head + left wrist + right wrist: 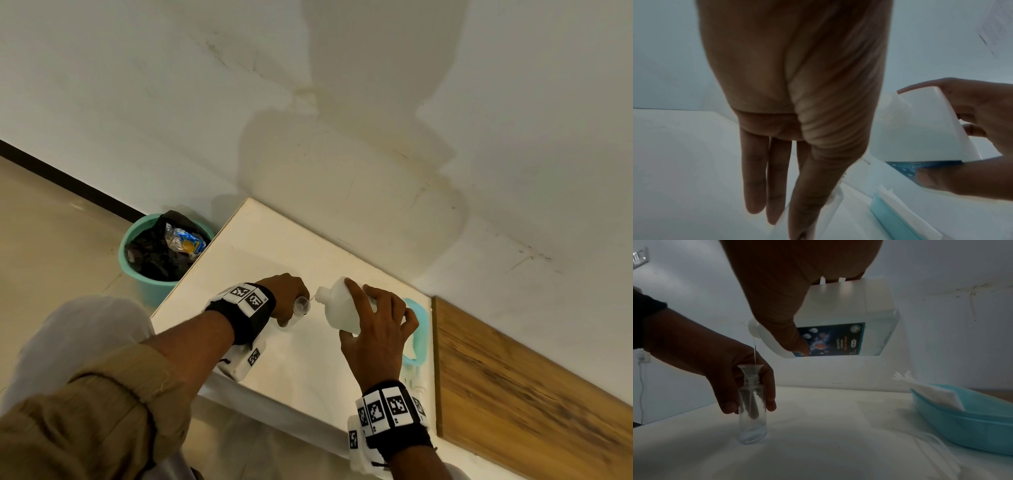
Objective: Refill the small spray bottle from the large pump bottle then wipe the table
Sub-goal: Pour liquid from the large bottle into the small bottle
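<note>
Stood upright on the white table (308,370): a small clear spray bottle (752,415), cap off, with a clear funnel (750,369) seated in its neck and a little liquid pooled at its bottom. Steadied by the left hand (286,296), thumb and fingers (771,405) wrapped round its upper part.

Held above and to the right, tipped nearly sideways with the open neck lowest: the large white bottle (337,308), pump removed. Grasped by the right hand (376,337), fingers over the top side and the thumb (797,344) pressed on the blue label (830,339). Seen running from the neck down into the funnel: a thin stream (755,352) of clear liquid.

Lay just right of the large bottle, near the table's right edge: a teal tray (966,431) with folded white tissues (929,394) sticking out of it. Stretched across the table in front of the tray: a clear tube (937,446), faint. Could not tell what it was joined to.

Beside the table on the right: a wooden top (531,387). On the floor off the table's far left corner: a teal bin (150,274) lined with a black bag and holding wrappers.
</note>
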